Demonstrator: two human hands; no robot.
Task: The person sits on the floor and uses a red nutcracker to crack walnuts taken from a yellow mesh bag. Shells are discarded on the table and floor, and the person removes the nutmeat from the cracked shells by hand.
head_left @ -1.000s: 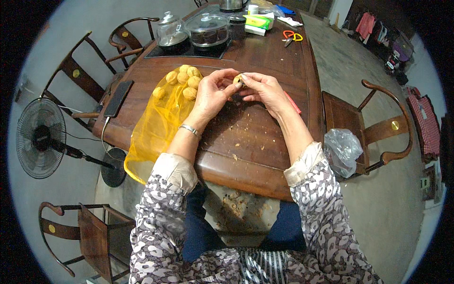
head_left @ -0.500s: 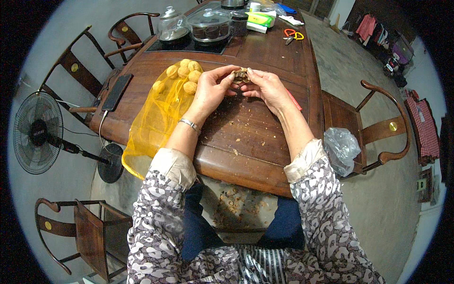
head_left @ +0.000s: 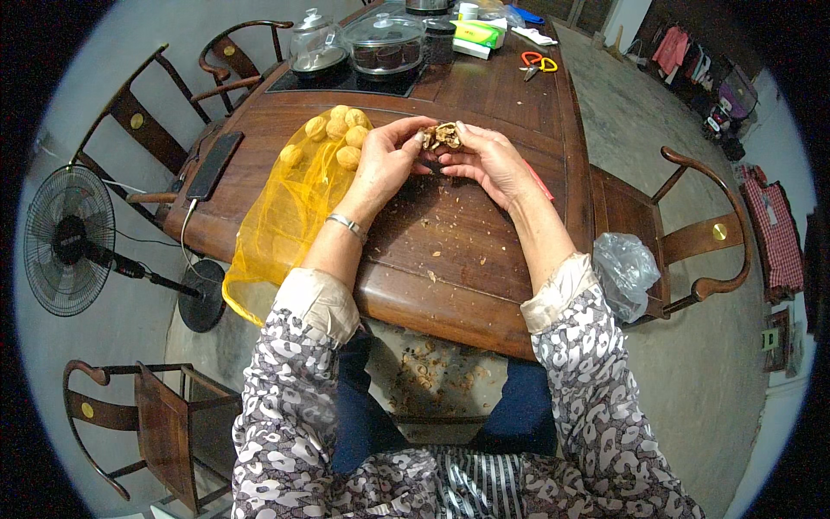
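- One cracked walnut (head_left: 442, 136), shell broken open, rough brown inside showing; held above the dark wood table (head_left: 402, 303), between the fingertips of both hands.
- Left hand (head_left: 386, 162): just left of the cracked walnut, thumb and fingers nearly closed, pinching its left edge.
- Right hand (head_left: 491, 163): just right of the cracked walnut, closed in a like pinch on its right edge.
- Step in hand, by judgement: parting of the broken shell. Next move, by judgement: calling for a firm pinch on one side and a light pull or pick on the other, with care against crumbling.
- Hard to make out: kernel from shell within the cracked walnut; lower finger contacts, hidden beneath it.
- Seven visible whole walnuts (head_left: 348, 157), left of the cracked walnut, at the far end of a yellow mesh bag (head_left: 285, 227); impossible to tell whether inside the mesh or on top.
- Several pale crumbs (head_left: 431, 276), nearer the body than the cracked walnut.
- One red item (head_left: 538, 182), right of the cracked walnut, mostly hidden behind the right wrist; kind unclear.
- One pair of scissors (head_left: 532, 71), beyond and right of the cracked walnut.
- One metal pot (head_left: 426, 6), far beyond the cracked walnut, cut off by the upper edge.
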